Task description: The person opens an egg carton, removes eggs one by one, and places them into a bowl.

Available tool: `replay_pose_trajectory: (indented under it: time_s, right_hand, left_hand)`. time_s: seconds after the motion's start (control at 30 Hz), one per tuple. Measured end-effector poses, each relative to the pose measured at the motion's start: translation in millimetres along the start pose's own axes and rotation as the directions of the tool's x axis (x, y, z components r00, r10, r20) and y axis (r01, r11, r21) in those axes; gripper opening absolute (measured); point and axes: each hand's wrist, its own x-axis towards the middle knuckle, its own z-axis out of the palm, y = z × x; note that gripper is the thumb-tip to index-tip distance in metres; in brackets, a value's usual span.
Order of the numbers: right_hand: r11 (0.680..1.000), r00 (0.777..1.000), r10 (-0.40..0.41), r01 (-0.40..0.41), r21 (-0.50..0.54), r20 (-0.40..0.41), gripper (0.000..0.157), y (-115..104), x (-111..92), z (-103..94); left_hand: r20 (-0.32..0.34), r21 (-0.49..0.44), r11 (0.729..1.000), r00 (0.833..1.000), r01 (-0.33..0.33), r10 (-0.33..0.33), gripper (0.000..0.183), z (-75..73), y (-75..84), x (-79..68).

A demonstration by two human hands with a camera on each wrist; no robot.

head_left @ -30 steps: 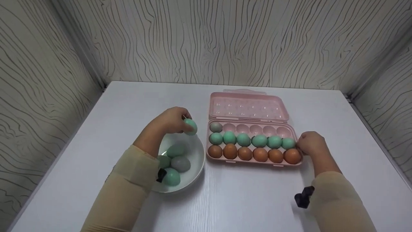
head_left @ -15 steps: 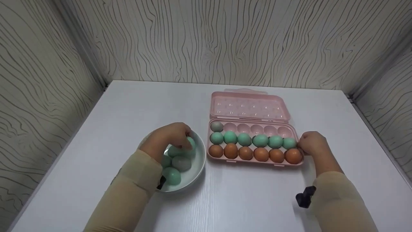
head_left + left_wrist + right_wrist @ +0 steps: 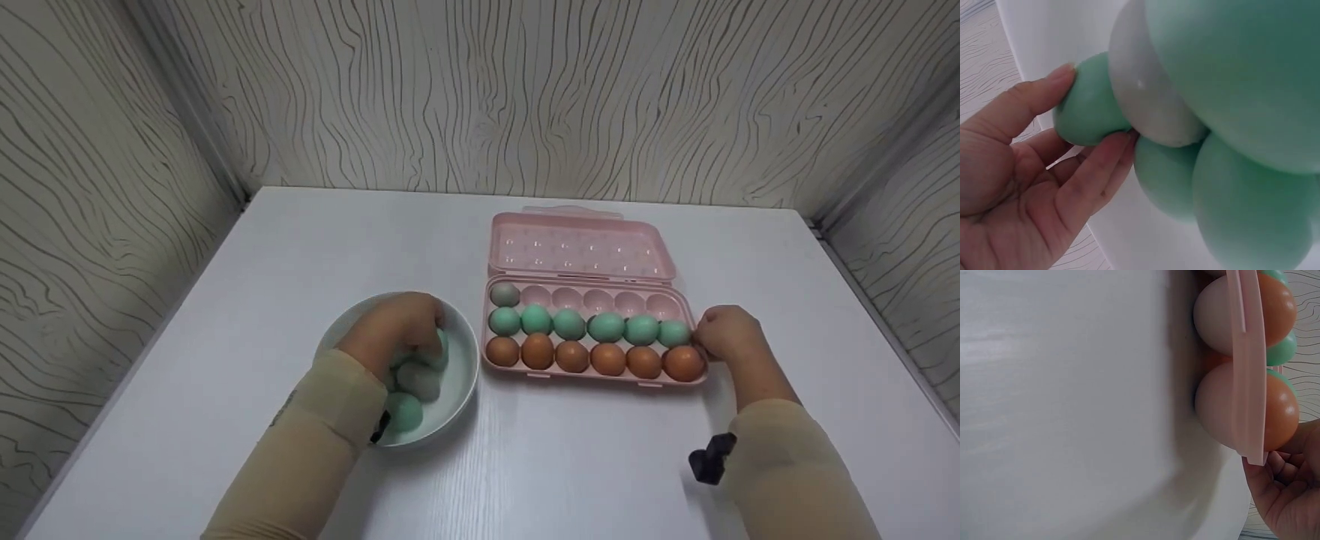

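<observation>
In the head view my left hand [image 3: 401, 326] is down inside a white bowl [image 3: 466, 390] at the left. The left wrist view shows thumb and fingers pinching a green egg [image 3: 1089, 104], which touches a grey egg [image 3: 1145, 84]; several more green eggs [image 3: 1252, 208] lie around it. At the right, my right hand [image 3: 727, 332] grips the right end of an open pink egg box [image 3: 592, 373]. Its fingers are at the box's rim [image 3: 1249, 405], beside a brown egg [image 3: 1282, 413].
The box's front row holds brown eggs [image 3: 572, 356], its middle row green eggs [image 3: 606, 327]. One greyish egg [image 3: 505, 294] sits at the left of the back row, beside bare hollows [image 3: 598, 301]. The lid [image 3: 581, 247] leans back on the white table [image 3: 360, 240].
My left hand has lowered the green egg from above the bowl's far rim down among the other eggs. The right hand stays at the egg box.
</observation>
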Motion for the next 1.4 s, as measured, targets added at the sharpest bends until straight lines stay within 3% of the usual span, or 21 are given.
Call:
replay_pose_trajectory:
  time_s: [0.17,0.3,0.43,0.63,0.83,1.0,1.07,1.23,1.3,1.4]
  right_hand:
    - [1.0,1.0,-0.015,0.015,-0.011,-0.007,0.014,0.2,-0.8,0.4]
    - [0.999,0.999,-0.027,0.027,-0.02,-0.027,0.015,0.8,-0.7,0.3]
    - [1.0,1.0,-0.019,0.019,-0.014,-0.02,0.016,0.1,-0.7,0.2]
    - [1.0,1.0,0.001,-0.001,0.004,0.001,0.014,-0.3,-0.4,0.3]
    - [1.0,1.0,0.006,-0.006,0.009,0.009,0.012,0.3,0.2,-0.5]
    - [1.0,1.0,0.002,-0.002,0.006,0.007,0.013,0.6,0.4,-0.2]
    - [1.0,1.0,-0.01,0.01,-0.004,-0.002,0.013,1.1,0.3,-0.1]
    - [0.998,0.998,-0.048,0.047,-0.032,-0.028,0.015,2.6,-0.6,0.1]
    - [0.998,0.998,-0.054,0.052,-0.036,-0.031,0.016,2.9,-0.5,0.3]
    - [0.998,0.999,-0.047,0.046,-0.036,-0.027,0.017,2.3,-0.3,0.6]
  left_hand:
    - [0.018,-0.064,0.997,0.999,0.037,-0.036,0.015,2.5,-1.9,-0.5]
    - [0.03,-0.08,0.995,0.998,0.065,-0.063,0.012,2.9,-2.2,-0.8]
    - [0.038,-0.031,0.998,0.997,0.063,-0.062,0.013,2.3,-2.1,0.2]
    - [0.052,0.075,0.997,0.998,0.027,-0.031,0.027,1.8,-2.9,4.4]
    - [0.059,-0.002,0.997,0.995,0.08,-0.08,0.009,0.3,-3.5,3.4]
    - [0.052,-0.057,0.992,0.993,0.109,-0.106,0.012,-2.8,-2.9,-0.8]
    - [0.053,-0.117,0.982,0.988,0.148,-0.143,0.014,-4.3,-2.7,-2.5]
    - [0.034,-0.034,0.994,0.995,0.099,-0.098,0.028,-11.6,-1.5,-5.8]
    - [0.013,0.044,0.998,0.999,0.048,-0.049,0.034,-15.6,-0.3,-7.0]
    - [-0.01,0.048,0.998,0.999,0.042,-0.041,0.037,-20.9,2.9,-8.8]
